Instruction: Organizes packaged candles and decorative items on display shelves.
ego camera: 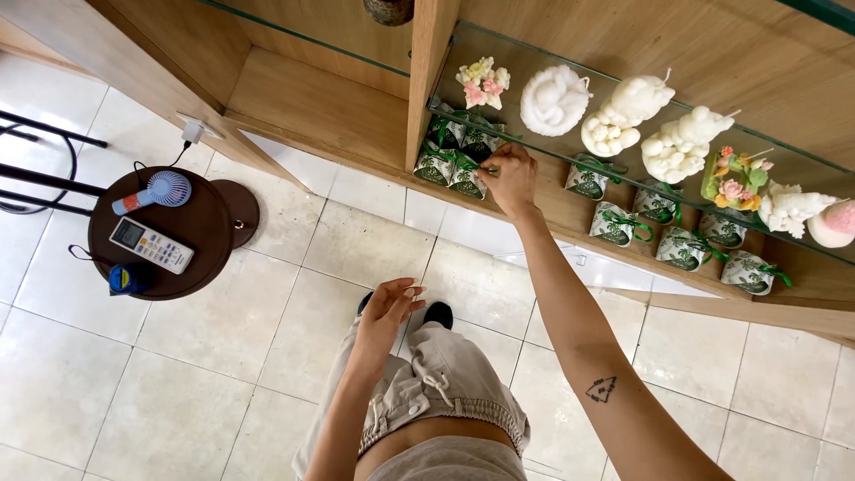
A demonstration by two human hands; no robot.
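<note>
The head view is looking straight down along a wooden shelf unit [321, 107] and the tiled floor [178, 392]. The right hand [510, 178] is reaching forward to a cluster of small green-and-white gift packs [454, 153] tied with green ribbon, and its fingertips are pinching the ribbon or the top edge of the nearest pack; which of the two, I cannot tell. These packs are standing close together at the left end of the lower wooden shelf, just beside the upright divider [429, 71], so they are touching each other like one group. More packs of the same kind [677, 233] are standing further right on the same shelf, with small gaps between them, it seems for display.

The left hand [390, 307] is hanging free in front of the body, holding nothing, with the fingers loosely curled and half spread, the palm turning upward.

On the glass shelf [534, 134] above the packs, white sculpted candles [623, 111] and small flower pieces [482, 82] are lying in a row, well apart from both hands.

At the left, a round dark surface [200, 232] is carrying a small handheld fan [153, 191], a white remote control [151, 244] and a small blue-and-yellow object.
</note>
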